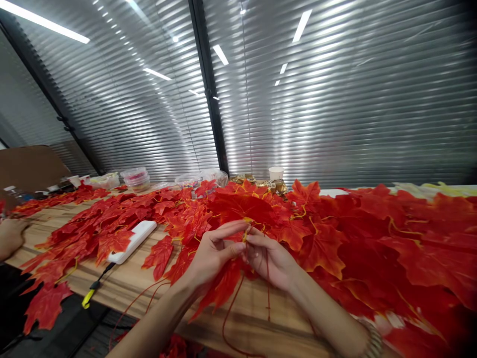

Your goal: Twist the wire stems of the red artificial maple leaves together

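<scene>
In front of me my left hand (216, 251) and my right hand (270, 258) meet, with fingertips pinched together at the yellow stem of a red artificial maple leaf (240, 206). A thin red cord (268, 293) hangs down by my right fingers, and another length loops below the hands onto the table. The fingertips hide just how cord and stem meet. More red maple leaves (322, 243) with yellow stems lie in heaps around both hands.
A white power bank (136, 241) with a black-and-yellow strap lies on the wooden table (149, 278). Clear plastic tubs (134, 178) and a paper cup (276, 173) stand along the back, before slatted blinds. Another person's hand (12, 237) rests at far left.
</scene>
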The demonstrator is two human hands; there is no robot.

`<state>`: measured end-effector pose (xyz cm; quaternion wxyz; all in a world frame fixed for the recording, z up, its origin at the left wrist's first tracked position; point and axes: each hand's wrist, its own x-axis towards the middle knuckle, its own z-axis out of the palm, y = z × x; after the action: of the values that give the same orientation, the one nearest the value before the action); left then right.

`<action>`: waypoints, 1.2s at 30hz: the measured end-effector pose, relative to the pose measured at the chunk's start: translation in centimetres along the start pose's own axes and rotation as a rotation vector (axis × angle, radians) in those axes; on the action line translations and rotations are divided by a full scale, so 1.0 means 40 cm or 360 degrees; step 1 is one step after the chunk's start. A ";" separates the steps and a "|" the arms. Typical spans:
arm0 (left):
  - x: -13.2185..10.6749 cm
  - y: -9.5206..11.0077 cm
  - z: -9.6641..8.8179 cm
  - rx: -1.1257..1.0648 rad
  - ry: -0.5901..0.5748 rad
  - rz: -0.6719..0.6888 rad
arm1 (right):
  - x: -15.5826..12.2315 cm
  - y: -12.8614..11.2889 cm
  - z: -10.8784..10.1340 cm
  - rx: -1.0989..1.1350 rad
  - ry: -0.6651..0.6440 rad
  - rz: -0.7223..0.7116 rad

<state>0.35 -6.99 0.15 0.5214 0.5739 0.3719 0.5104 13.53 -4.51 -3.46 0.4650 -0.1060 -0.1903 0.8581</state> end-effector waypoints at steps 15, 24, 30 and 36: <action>-0.001 0.009 0.003 0.0163 -0.0006 0.0074 | 0.001 -0.001 -0.005 0.0056 -0.0050 -0.0030; -0.002 0.005 0.002 0.0038 0.0012 0.0029 | -0.004 -0.001 0.000 0.0039 -0.0062 0.0001; -0.003 0.005 0.005 -0.0055 0.0019 -0.0029 | -0.003 0.000 -0.001 0.0045 -0.0022 0.0030; -0.010 0.009 0.016 -0.0066 0.0033 -0.0003 | 0.009 0.004 -0.017 0.0046 -0.0028 -0.0018</action>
<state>0.86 -7.60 0.46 0.5297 0.5574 0.3672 0.5234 13.46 -4.14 -4.15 0.4696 -0.0907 -0.1824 0.8591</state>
